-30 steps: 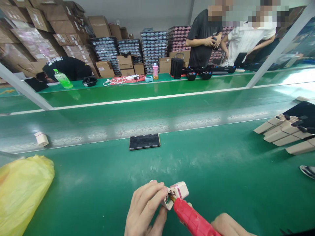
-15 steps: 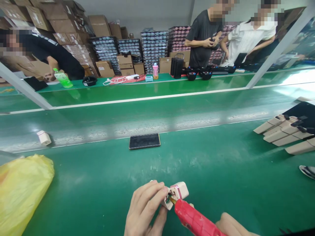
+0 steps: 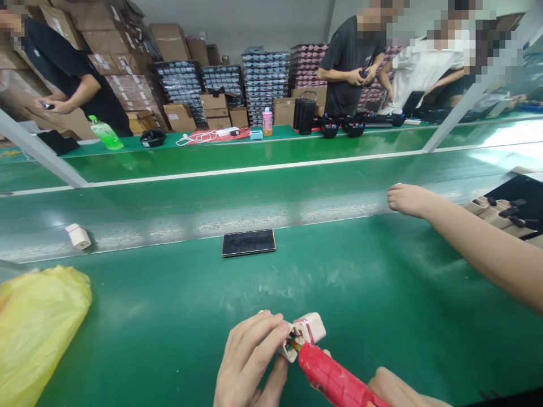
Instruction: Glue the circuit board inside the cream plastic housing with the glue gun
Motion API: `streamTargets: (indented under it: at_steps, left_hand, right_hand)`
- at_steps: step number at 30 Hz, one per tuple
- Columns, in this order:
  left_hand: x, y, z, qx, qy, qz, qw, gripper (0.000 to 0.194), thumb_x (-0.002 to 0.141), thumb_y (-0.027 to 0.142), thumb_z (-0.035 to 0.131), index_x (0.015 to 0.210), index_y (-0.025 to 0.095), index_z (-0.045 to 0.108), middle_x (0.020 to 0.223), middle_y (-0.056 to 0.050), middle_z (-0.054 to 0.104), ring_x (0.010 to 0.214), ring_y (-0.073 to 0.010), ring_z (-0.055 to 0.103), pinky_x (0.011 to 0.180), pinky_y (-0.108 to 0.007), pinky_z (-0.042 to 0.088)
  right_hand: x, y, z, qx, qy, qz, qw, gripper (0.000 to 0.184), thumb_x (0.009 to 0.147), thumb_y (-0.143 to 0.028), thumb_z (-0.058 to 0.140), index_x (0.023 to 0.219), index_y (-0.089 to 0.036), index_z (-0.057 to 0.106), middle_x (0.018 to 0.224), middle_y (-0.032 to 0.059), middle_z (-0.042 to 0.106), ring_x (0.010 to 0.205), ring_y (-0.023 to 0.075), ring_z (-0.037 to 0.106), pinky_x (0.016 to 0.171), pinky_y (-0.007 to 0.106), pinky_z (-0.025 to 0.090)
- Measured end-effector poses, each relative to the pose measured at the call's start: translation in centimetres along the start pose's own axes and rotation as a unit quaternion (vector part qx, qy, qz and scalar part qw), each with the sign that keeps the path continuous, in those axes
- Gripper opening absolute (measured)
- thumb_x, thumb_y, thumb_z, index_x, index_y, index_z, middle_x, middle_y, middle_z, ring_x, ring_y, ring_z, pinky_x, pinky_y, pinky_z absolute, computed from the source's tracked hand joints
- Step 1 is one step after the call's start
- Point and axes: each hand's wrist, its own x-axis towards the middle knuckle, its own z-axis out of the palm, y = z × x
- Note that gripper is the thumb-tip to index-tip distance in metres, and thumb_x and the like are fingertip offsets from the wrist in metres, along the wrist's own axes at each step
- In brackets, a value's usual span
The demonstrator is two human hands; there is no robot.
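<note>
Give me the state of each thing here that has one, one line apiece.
Left hand: closed around pale casing
Right hand: gripping red tool
Pale casing: open, inside exposed
Red tool: tip at casing's opening
Phone: lying flat, screen dark
Second casing: lying on its side
Yellow bag: lying, wrinkled
Green bottle: capped
Pink bottle: upright
Co-worker's hand: outstretched

Smooth green tabletop (image 3: 169,316): we see it spread beneath our left fingers (image 3: 263,351).
Slanting pale-grey posts (image 3: 456,116): one ahead-left, one ahead-right of the fingers.
Plain grey wall (image 3: 263,22): farthest ahead of our fingers.
Stacked brown cardboard boxes (image 3: 104,42): before that wall, ahead-left of them.
White glare (image 3: 515,135): we catch it well ahead, far to their right.
</note>
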Motion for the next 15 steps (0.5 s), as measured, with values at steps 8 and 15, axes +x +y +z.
streamTargets:
  at_steps: [8,15]
  left_hand:
    - [-0.1,0.0,-0.2,0.006,-0.005,-0.006,1.0,0.03,0.112,0.01,0.054,0.136,0.019,0.071,0.127,-0.009,0.077,0.129,-0.0202,0.068,0.114,-0.033,0.052]
    - [-0.1,-0.1,-0.3,-0.001,-0.014,-0.006,1.0,0.033,0.111,0.008,0.055,0.138,0.019,0.069,0.129,-0.008,0.075,0.13,-0.0201,0.067,0.115,-0.032,0.05]
  right_hand:
    - [9.4,6.9,1.6,-0.025,-0.185,-0.018,0.982,0.044,0.115,-0.03,0.053,0.077,-0.015,0.071,0.084,0.0008,0.074,0.073,0.011,0.071,0.068,0.024,0.059]
    - [8.3,7.9,2.0,0.0,-0.17,-0.023,0.985,0.048,0.114,-0.03,0.054,0.07,-0.017,0.069,0.086,0.0015,0.076,0.081,0.013,0.073,0.073,0.025,0.06]
